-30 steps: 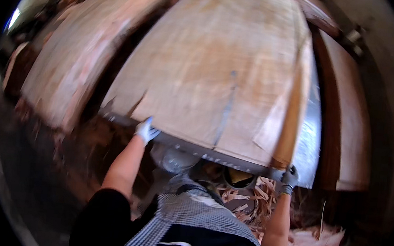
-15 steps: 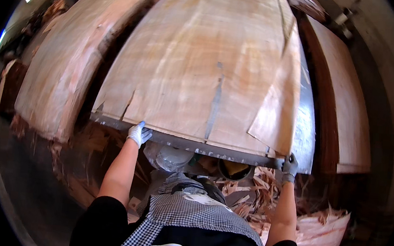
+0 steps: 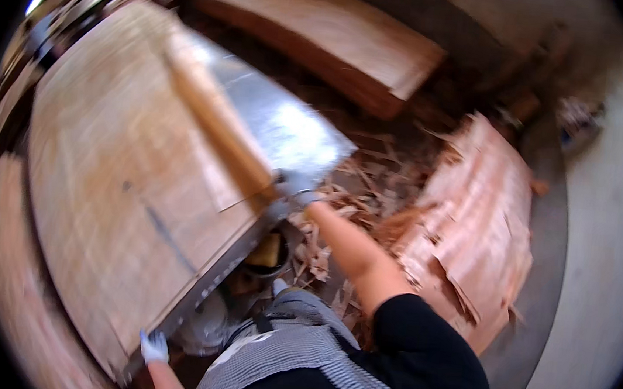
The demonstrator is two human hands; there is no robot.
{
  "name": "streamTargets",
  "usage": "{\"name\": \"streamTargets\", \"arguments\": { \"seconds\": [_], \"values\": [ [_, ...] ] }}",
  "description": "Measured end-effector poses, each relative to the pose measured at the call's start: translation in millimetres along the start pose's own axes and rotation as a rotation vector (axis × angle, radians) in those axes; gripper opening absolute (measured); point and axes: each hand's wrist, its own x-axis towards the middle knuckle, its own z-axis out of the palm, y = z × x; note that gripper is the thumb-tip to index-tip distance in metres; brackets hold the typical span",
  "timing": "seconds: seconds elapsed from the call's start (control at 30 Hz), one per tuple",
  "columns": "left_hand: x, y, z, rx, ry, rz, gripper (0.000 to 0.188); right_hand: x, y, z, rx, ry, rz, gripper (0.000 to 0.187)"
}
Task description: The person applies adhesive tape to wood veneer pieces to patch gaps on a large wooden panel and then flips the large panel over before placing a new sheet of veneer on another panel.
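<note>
A wide wood veneer sheet (image 3: 123, 148) lies over a metal-topped table (image 3: 288, 122), its right side bent up in a long fold. My gloved right hand (image 3: 296, 187) is closed on the sheet's near right corner, beside the bare shiny metal; motion blurs its fingertips. At the near left corner, my left hand (image 3: 154, 347), in a pale glove, rests on the sheet's edge with its fingers apart. A dark slit (image 3: 167, 237) runs through the veneer near its front edge.
A veneer stack (image 3: 333, 30) stands beyond the table, and another (image 3: 13, 265) lies along its left. Torn veneer scraps (image 3: 313, 258) litter the floor. Rough reddish sheets (image 3: 471, 238) are piled at my right. A dark bucket (image 3: 269, 256) and a clear plastic bag (image 3: 204, 322) sit under the table edge.
The view has swung to the right, bringing the reddish pile into sight. The veneer's right side now stands up in a fold by my right hand. My left hand stays at the front edge.
</note>
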Motion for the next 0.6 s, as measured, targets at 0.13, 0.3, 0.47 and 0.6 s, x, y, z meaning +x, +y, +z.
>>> {"name": "streamTargets", "arguments": {
  "seconds": [0.13, 0.3, 0.47, 0.6],
  "values": [
    [6, 11, -4, 0.028, 0.062, -0.107, 0.075, -15, -22, 17, -0.137, 0.192, 0.033, 0.032],
    [17, 19, 1, 0.15, 0.015, -0.173, 0.068, -24, 6, -8, -0.086, 0.249, 0.159, 0.039],
    [11, 16, -8, 0.492, -0.318, -0.062, 0.058, -84, 93, -75, -0.403, 0.322, 0.284, 0.028],
    [3, 7, -12, 0.221, -0.001, -0.064, 0.053, -168, 147, -124, -0.458, 0.32, 0.455, 0.03]
  ]
}}
